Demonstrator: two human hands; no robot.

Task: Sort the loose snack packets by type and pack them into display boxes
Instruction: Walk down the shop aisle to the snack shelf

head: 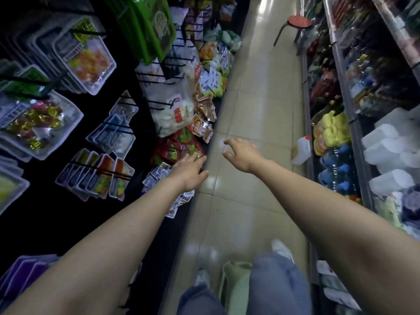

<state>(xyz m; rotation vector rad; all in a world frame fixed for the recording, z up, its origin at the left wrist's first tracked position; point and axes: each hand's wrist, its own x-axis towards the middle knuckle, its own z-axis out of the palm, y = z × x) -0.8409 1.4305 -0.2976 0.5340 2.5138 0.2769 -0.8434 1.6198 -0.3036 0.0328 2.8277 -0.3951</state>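
I look down a shop aisle. Loose snack packets lie along the foot of the left rack: red and green packets, orange packets and small white packets. My left hand reaches out flat over the rack's edge, its fingertips at the red and green packets, holding nothing. Over the tiled floor, my right hand hovers with fingers spread and relaxed, empty. No display box shows clearly.
Hanging packs on black pegs fill the left rack, with a big white bag lower down. A goods shelf lines the right side, a white jug at its foot. A red stool stands far down the aisle. A pale bag sits by my legs.
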